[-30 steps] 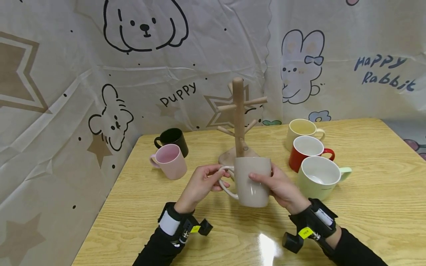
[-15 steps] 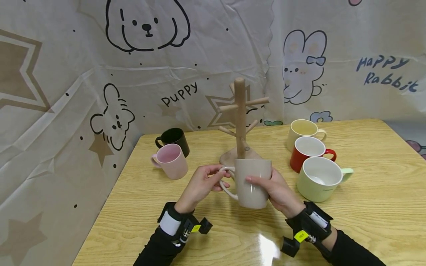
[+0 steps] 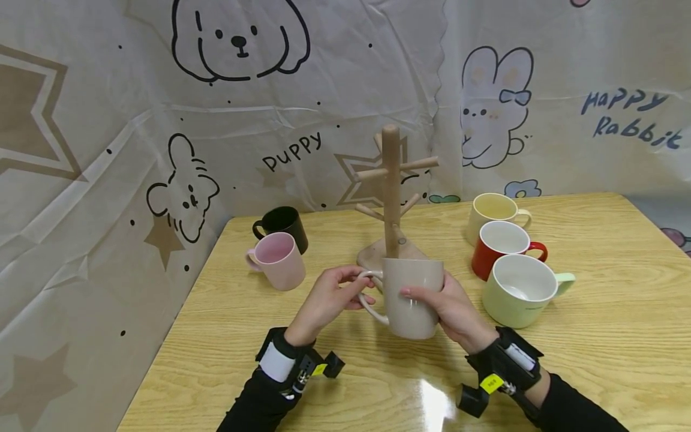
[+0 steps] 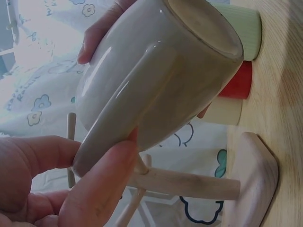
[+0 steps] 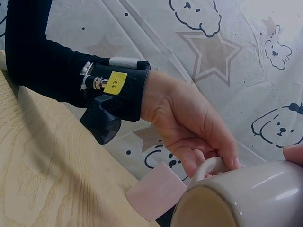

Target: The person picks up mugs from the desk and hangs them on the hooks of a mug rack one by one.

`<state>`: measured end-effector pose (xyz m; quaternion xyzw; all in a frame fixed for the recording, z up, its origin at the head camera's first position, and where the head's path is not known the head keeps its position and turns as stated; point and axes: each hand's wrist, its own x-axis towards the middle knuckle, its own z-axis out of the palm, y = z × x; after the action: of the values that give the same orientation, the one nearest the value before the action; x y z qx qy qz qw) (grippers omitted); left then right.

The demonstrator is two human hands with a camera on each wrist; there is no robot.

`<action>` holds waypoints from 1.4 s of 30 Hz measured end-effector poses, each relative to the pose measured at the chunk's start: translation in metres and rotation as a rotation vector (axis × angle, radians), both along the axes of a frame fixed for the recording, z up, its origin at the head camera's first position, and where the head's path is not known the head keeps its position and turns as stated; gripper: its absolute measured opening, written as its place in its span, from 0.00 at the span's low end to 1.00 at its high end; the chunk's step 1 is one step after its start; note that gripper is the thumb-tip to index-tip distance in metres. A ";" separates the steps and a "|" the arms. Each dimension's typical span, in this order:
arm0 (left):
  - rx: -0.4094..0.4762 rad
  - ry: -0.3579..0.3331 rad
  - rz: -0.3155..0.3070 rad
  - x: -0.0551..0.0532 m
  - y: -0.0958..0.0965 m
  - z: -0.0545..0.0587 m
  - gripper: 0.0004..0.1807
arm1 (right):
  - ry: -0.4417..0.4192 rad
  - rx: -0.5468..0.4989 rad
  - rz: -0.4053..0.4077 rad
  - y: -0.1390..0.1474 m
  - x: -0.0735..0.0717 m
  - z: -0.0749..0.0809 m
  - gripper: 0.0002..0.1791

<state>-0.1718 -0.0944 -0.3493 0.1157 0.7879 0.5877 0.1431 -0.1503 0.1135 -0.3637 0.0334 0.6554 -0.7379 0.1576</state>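
A glossy beige mug (image 3: 412,300) is held between both hands above the table, its handle toward the left. My left hand (image 3: 329,300) pinches the handle between thumb and fingers; the left wrist view shows the thumb against the handle (image 4: 118,104). Around the right side of the mug's body my right hand (image 3: 459,309) grips, thumb across the near face and the other fingers hidden behind. Directly behind the mug stands a wooden mug tree (image 3: 391,192) with bare pegs. Its base is partly covered by the mug and left hand.
At the left stand a pink mug (image 3: 279,264) and a black mug (image 3: 286,225). To the right, a yellow mug (image 3: 491,213), a red mug (image 3: 486,255) and a light green mug (image 3: 513,303) form a row. A printed cloth (image 3: 324,72) hangs behind the wooden table (image 3: 216,366).
Over the last second the right hand and wrist shifted slightly on the mug, and the mug dropped a touch lower. The left hand keeps its hold on the handle.
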 end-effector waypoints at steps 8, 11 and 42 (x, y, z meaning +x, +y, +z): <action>-0.038 0.039 0.044 -0.002 -0.004 0.005 0.19 | 0.030 -0.041 -0.012 0.006 0.001 0.007 0.39; -0.019 0.055 0.062 -0.004 -0.007 0.007 0.20 | 0.047 -0.069 -0.030 0.009 0.002 0.011 0.38; 0.061 0.094 0.153 -0.003 -0.014 0.012 0.18 | 0.074 -0.269 -0.328 0.013 -0.009 0.007 0.31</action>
<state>-0.1747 -0.1081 -0.3369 0.0871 0.7821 0.6144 0.0572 -0.1591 0.1267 -0.3569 0.0911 0.5423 -0.8351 0.0141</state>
